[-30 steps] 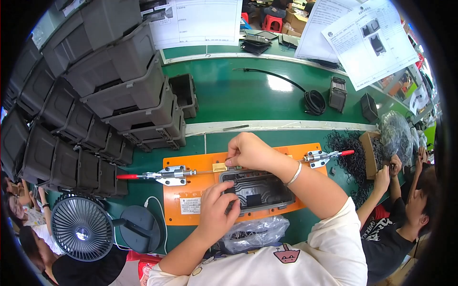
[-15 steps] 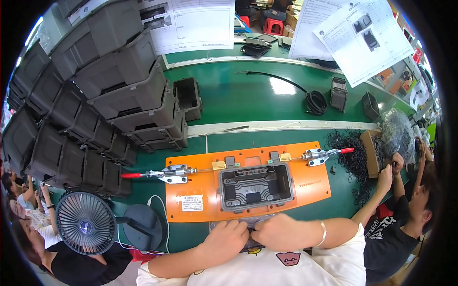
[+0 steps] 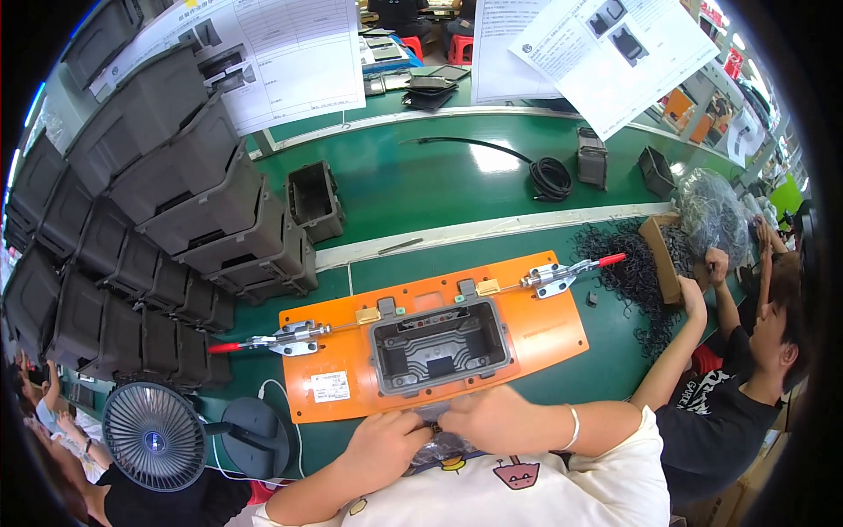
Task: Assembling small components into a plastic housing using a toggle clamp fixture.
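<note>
My left hand (image 3: pixel 383 446) and my right hand (image 3: pixel 493 420) meet at the near edge of the bench, fingers curled in and almost touching. Whatever they pinch is mostly hidden by the fingers. Crinkled clear plastic (image 3: pixel 432 453) shows just below and between them. Right beyond my hands, an orange fixture plate (image 3: pixel 544 338) carries an open dark grey plastic box (image 3: pixel 439 351), its inside facing up. Toggle clamps with red handles, one at the left (image 3: pixel 300 337) and one at the right (image 3: pixel 557 277), point rods at the box's hinge side.
Stacked grey boxes (image 3: pixel 189 189) rise at the left, beside a desk fan (image 3: pixel 154 439). A coiled black cable (image 3: pixel 550 179) lies on the far green bench. At right are a heap of black strips (image 3: pixel 628 272), a cardboard box (image 3: pixel 659 259) and a co-worker (image 3: pixel 733 395). Paper sheets (image 3: pixel 615 66) hang above.
The view has turned slightly, so the fixture now sits lower, further left and tilted. My hands remain together at the bench edge, slightly lower, with more of the clear plastic showing below them.
</note>
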Tool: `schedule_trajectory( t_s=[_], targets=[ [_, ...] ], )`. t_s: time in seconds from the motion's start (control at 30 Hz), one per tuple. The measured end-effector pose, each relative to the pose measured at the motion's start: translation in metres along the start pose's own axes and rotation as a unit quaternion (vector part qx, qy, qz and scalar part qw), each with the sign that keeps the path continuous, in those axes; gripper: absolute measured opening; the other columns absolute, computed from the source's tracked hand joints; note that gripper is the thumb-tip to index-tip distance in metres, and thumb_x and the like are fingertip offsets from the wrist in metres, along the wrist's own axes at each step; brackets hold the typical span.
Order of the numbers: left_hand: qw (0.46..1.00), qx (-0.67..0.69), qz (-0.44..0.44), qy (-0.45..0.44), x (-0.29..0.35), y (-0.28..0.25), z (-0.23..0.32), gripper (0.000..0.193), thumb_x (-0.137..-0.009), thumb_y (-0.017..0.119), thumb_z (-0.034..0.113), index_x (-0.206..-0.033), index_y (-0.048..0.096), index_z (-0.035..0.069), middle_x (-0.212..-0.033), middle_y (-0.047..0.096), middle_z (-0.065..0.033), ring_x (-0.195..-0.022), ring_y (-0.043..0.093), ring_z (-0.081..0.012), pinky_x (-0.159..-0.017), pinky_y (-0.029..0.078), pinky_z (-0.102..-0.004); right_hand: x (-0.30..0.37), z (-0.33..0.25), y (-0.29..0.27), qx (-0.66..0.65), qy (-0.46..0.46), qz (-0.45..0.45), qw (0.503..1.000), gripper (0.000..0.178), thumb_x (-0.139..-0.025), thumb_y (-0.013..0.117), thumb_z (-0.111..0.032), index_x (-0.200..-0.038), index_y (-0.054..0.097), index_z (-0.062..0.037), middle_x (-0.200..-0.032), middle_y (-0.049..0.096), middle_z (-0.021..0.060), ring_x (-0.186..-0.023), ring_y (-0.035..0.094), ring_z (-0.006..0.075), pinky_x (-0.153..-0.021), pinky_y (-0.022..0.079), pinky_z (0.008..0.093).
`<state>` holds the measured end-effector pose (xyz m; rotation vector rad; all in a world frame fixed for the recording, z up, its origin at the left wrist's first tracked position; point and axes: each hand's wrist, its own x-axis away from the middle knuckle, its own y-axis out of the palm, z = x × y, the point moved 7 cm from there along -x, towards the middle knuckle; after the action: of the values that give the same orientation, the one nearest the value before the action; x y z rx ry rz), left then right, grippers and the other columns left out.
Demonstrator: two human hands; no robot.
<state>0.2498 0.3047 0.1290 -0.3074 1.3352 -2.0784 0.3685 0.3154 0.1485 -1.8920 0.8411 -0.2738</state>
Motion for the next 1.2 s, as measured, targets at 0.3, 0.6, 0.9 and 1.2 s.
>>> schedule_trajectory(
  t_s=[0.3,0.6,0.9,1.2],
  targets=[
    [0.942,-0.001,0.326,-0.080,-0.027,-0.082,-0.060,0.013,-0.072,0.070,-0.003,-0.084,0.066,0.000,-0.084,0.063,-0.0112,-0.075,0.062,-0.0270,-0.065,0.049,-0.0327,-0.012,0.119,-0.080,0.181,0.161,0.202,0.949,0.003,-0.076,0.066,-0.007,-0.079,0.066,-0.0058,-0.070,0.057,0.0098,-0.063,0.058,0.0302,-0.057,0.047,0.0395],
    [0.939,-0.096,0.311,-0.108,-0.043,-0.066,-0.099,0.016,-0.074,0.071,0.006,-0.089,0.069,0.005,-0.090,0.063,-0.0058,-0.084,0.059,-0.0242,-0.079,0.041,-0.0364,-0.007,0.121,-0.080,0.068,0.130,0.275,0.950,0.013,-0.074,0.071,-0.005,-0.086,0.067,-0.0037,-0.073,0.059,0.0104,-0.062,0.060,0.0263,-0.056,0.048,0.0342],
    [0.922,-0.138,0.329,-0.150,-0.026,-0.072,-0.094,0.023,-0.077,0.068,0.007,-0.099,0.068,0.005,-0.108,0.061,-0.0105,-0.097,0.057,-0.0274,-0.089,0.038,-0.0410,-0.098,0.088,-0.054,-0.048,0.070,0.184,0.979,0.019,-0.070,0.076,-0.011,-0.085,0.066,-0.0043,-0.078,0.059,0.0100,-0.071,0.061,0.0285,-0.063,0.050,0.0361],
    [0.901,-0.113,0.379,-0.177,0.014,-0.080,-0.094,0.021,-0.072,0.071,0.004,-0.093,0.067,0.004,-0.105,0.062,-0.0101,-0.095,0.058,-0.0269,-0.089,0.039,-0.0399,-0.148,0.086,-0.018,-0.083,0.026,0.065,0.994,0.018,-0.064,0.078,-0.008,-0.077,0.066,-0.0039,-0.075,0.061,0.0113,-0.072,0.062,0.0300,-0.065,0.050,0.0369]
  ],
)
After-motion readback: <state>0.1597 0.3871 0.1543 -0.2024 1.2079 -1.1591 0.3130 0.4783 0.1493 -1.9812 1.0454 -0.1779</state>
